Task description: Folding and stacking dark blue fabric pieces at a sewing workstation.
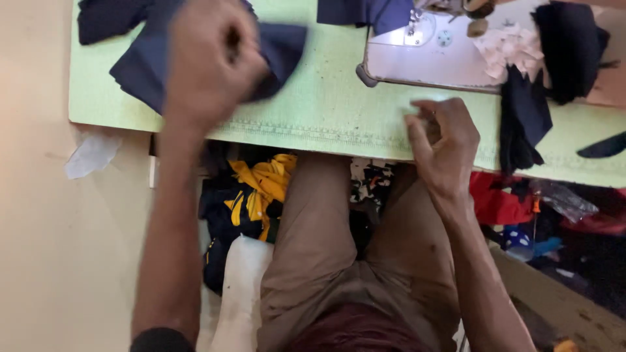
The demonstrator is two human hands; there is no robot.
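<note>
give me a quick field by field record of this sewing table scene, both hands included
setting: light green table with a sewing machine at its far edge
left hand: fist closed on navy fabric piece
right hand: curled at the table's near edge, fingers loosely bent, nothing clearly held
on table: dark cloth pile, pale scraps
under table: mixed coloured fabric heap

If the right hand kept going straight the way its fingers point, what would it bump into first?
Probably the white sewing machine bed: the right hand points up across the light green table toward it, though depth is unclear.
</note>
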